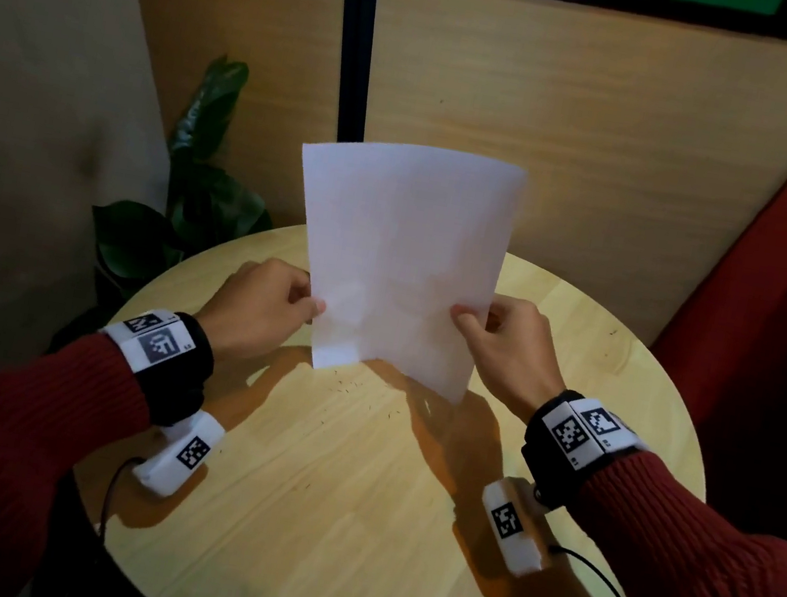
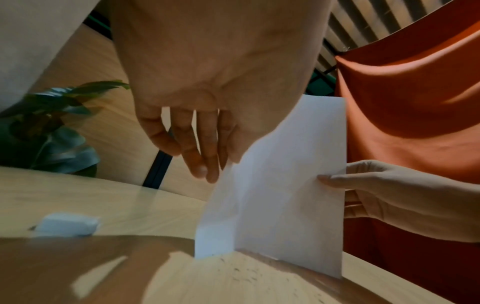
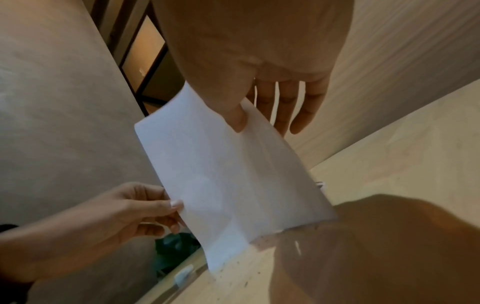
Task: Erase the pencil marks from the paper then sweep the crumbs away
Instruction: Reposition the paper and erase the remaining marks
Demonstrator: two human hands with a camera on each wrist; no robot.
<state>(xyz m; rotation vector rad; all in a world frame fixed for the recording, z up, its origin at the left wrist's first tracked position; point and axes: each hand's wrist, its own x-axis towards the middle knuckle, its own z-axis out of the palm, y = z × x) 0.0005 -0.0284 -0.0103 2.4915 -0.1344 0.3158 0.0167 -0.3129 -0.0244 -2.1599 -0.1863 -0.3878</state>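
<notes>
Paper (image 1: 401, 258) is up on end, near vertical, held over the far half of the table (image 1: 343, 524). White sheet, blank as far as I can see; no pencil marks visible on the side facing me. It bows slightly, top corners leaning away. A vertical crease runs up from the bottom edge, left of centre, so the lower left strip kinks forward. Bottom edge sits at or just above the tabletop; can't tell if it touches.

My left hand (image 1: 257, 306) pinches the left edge low down, thumb on the near face, fingers curled behind. My right hand (image 1: 511, 346) pinches the right edge at about the same height, same way: thumb in front, fingers behind. From the left wrist view the left fingers (image 2: 200, 152) hang down behind the sheet; the pinch itself is hidden there by the palm. From the right wrist view the thumb presses the near face and the fingers (image 3: 285, 107) sit behind.

Crumbs (image 1: 354, 393): small dark flecks scattered on the wood directly under and in front of the bottom edge, a few strays nearer me.

Eraser (image 2: 68, 224): white block lying flat on the table to the left of the sheet, apart from it, seen only in the left wrist view, blurred.

Table is round, pale wood. Plant (image 1: 195, 192) behind its left side, wood panel wall (image 1: 613, 152) beyond.
</notes>
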